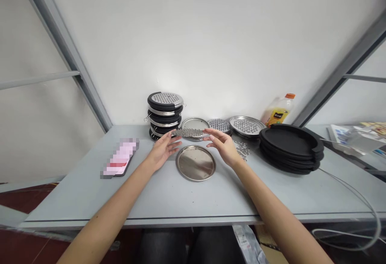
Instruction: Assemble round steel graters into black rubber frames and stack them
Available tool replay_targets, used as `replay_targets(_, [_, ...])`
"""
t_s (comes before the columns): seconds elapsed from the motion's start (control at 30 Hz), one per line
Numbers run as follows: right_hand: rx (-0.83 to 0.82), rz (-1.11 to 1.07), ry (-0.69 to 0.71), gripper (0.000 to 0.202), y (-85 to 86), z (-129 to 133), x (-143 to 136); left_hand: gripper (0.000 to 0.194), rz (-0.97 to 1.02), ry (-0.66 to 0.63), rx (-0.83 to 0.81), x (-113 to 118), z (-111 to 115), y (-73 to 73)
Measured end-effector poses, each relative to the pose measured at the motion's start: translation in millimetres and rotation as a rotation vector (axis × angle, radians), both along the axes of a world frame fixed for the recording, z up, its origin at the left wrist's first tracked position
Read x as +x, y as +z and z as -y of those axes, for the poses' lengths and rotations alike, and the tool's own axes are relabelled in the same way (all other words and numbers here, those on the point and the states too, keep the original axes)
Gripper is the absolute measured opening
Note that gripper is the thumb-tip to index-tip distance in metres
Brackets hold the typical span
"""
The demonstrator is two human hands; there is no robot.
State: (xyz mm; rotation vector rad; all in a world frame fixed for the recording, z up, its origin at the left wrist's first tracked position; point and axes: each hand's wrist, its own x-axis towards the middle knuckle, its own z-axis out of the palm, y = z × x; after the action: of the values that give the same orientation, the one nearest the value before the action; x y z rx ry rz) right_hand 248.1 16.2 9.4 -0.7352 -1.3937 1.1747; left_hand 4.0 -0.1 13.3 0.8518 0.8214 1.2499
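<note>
My left hand and my right hand hold a round perforated metal grater disc between them by its opposite edges. The disc is nearly edge-on to me, raised above the table. Below it a shallow round metal plate lies flat on the table. Behind the disc sits a small stack of similar metal plates. Close to my right hand are a stack of perforated discs and a scatter of small wire hooks.
At the back left rises a stack of black-rimmed metal discs. A phone lies at left. More perforated discs, black round rings or trays and a bottle with an orange cap stand at right. A cable hangs over the edge.
</note>
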Motion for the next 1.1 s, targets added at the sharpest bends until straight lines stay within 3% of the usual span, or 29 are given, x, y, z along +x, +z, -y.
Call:
replay_targets(0.2, [0.003,-0.007,0.024,0.033,-0.4,0.7,1.0,0.025,0.049,-0.01,-0.038,-0.7,0.7,1.8])
replay_targets(0.63, [-0.05,-0.056,0.07,0.034,-1.1,0.1,-0.2,0.03,0.108,-0.068,-0.053,-2.1,-0.9,-3.2])
replay_targets(0.8, [-0.054,0.0,0.126,0.038,-2.4,0.8,-1.8,0.037,0.123,-0.135,-0.031,-1.8,0.2,-4.7])
replay_targets(1.1, [-0.014,0.135,0.185,0.055,-3.4,1.7,-3.0,0.03,0.088,-0.181,0.014,-1.5,0.9,-10.3])
